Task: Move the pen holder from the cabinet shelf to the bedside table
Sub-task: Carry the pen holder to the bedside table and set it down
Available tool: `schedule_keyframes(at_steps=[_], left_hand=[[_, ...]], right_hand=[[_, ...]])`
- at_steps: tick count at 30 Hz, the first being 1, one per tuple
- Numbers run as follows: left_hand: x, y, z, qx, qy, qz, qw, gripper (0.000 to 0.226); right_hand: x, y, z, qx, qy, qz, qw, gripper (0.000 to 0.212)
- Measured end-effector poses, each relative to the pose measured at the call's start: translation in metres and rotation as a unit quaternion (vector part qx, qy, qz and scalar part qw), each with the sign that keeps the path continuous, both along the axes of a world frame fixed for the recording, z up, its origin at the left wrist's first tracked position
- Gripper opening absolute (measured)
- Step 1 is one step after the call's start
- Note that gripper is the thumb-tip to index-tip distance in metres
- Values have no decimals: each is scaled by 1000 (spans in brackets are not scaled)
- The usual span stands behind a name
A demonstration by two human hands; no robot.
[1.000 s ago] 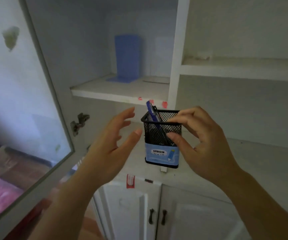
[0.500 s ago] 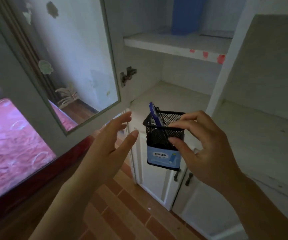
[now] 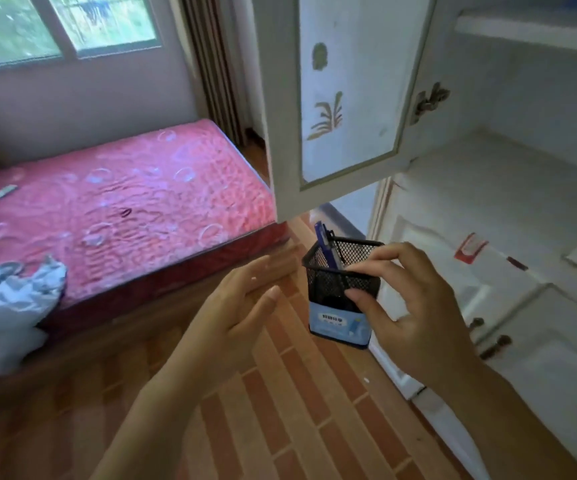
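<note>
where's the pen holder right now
In the head view, right of centre: the pen holder is held in the air by the right hand, below the open cabinet door.

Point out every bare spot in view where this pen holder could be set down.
The lower cabinet shelf, right of the open door, is bare. The mattress has open room in the middle, between the small grey object at its far left and the crumpled cloth at its near corner. No bedside table shows. The right hand holds the pen holder; the left hand is free.
</note>
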State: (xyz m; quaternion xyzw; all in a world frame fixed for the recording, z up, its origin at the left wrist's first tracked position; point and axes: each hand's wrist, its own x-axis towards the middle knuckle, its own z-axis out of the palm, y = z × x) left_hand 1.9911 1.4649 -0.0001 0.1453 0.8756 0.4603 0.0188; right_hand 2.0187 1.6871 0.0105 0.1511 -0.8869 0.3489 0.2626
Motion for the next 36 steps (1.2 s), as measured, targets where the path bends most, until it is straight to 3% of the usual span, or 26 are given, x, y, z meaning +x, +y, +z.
schedule_keyframes(at_steps=[7,14,21,26,36], left_hand=[[76,-149,-6,-33,16,114,993,61],[177,-300,-3,-27,1,271,962,56],[282,-407,-10,-52,-23,452,890,50],[334,-449,-15,-18,-71,550,832,49],[344,-552,-9,-11,-107,662,742,50]], right_hand=[[25,-145,0,7,-2,105,994,22],[63,-315,-7,-16,3,236,972,22],[102,-469,-21,-13,-35,405,914,24],[120,-557,-28,9,-48,500,865,24],[109,-724,-30,19,-40,633,773,25]])
